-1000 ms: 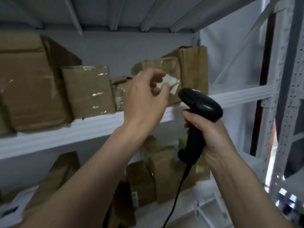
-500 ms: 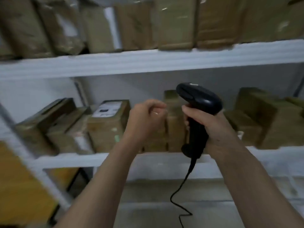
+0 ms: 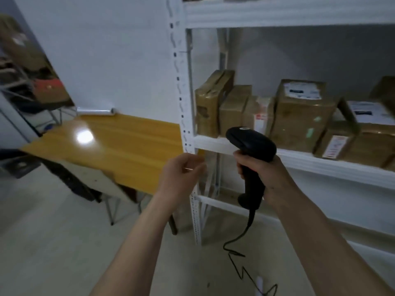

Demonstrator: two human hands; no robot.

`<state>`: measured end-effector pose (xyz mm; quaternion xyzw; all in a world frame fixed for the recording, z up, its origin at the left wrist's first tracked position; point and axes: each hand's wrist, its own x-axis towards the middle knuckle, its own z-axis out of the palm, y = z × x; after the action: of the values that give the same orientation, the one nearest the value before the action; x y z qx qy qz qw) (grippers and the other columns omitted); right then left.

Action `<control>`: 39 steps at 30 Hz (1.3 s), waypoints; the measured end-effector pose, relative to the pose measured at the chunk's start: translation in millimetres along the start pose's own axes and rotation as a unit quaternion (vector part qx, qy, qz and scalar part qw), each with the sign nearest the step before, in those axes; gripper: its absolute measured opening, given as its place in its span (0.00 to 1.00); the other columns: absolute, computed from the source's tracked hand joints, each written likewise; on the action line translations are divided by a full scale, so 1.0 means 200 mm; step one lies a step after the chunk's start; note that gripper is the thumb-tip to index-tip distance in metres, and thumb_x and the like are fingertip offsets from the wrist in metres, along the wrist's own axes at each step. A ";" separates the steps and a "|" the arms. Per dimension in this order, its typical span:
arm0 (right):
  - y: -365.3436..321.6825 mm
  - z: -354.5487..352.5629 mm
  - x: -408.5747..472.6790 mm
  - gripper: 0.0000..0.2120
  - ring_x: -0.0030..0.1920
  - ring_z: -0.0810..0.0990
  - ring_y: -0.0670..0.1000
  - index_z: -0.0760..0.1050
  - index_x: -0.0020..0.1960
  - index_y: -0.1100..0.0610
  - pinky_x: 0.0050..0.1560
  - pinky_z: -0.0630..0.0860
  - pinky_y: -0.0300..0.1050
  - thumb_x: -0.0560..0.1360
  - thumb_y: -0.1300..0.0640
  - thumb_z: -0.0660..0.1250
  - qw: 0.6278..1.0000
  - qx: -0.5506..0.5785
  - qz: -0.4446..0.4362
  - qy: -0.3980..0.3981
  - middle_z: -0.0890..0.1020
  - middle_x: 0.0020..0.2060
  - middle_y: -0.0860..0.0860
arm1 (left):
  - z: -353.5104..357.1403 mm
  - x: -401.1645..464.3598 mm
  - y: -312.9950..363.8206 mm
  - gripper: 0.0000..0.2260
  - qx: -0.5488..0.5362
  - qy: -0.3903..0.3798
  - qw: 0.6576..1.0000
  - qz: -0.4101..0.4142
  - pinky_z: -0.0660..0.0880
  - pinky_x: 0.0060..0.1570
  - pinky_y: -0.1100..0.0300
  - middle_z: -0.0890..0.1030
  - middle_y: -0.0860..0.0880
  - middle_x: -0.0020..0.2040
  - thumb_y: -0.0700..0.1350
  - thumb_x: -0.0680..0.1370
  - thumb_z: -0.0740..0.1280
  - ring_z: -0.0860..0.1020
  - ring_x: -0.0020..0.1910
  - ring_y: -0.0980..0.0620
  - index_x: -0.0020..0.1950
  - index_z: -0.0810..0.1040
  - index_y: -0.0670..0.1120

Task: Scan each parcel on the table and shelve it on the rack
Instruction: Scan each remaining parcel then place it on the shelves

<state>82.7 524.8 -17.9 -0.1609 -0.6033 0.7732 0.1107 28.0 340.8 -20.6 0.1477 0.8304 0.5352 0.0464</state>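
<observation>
My right hand (image 3: pixel 270 177) grips the handle of a black barcode scanner (image 3: pixel 251 141), held upright in front of the white rack (image 3: pixel 310 162). The scanner's coiled cable (image 3: pixel 237 261) hangs down to the floor. My left hand (image 3: pixel 181 174) hovers beside the rack's corner post with its fingers loosely curled and nothing in it. Several brown taped parcels stand on the middle shelf, among them a tall one (image 3: pixel 208 105) at the left end and a labelled box (image 3: pixel 301 118) further right. A yellow table (image 3: pixel 111 144) stands to the left of the rack.
The rack's perforated corner post (image 3: pixel 178 82) runs top to bottom between table and shelves. A roll of film (image 3: pixel 96 111) lies at the table's far edge. Dark furniture and a chair (image 3: pixel 32 88) stand at far left. Pale floor stretches below.
The view has swung down and left from the upper shelves to the rack's left end and the table. My left hand has come away from the shelved parcel. The scanner stays in my right hand.
</observation>
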 end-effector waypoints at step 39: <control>0.52 1.40 1.22 0.03 0.29 0.76 0.46 0.81 0.41 0.57 0.29 0.74 0.39 0.71 0.62 0.74 0.991 -0.004 0.097 0.087 0.79 0.30 0.50 | -1.02 1.43 -0.96 0.13 0.032 -0.113 0.988 -0.096 0.77 0.46 0.54 0.79 0.50 0.51 0.49 0.79 0.67 0.79 0.48 0.51 0.62 0.78 0.47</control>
<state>-246.7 337.2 -85.5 -0.2859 -0.5759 0.7609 0.0869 -330.7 172.4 -84.4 0.1281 0.8466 0.4816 0.1870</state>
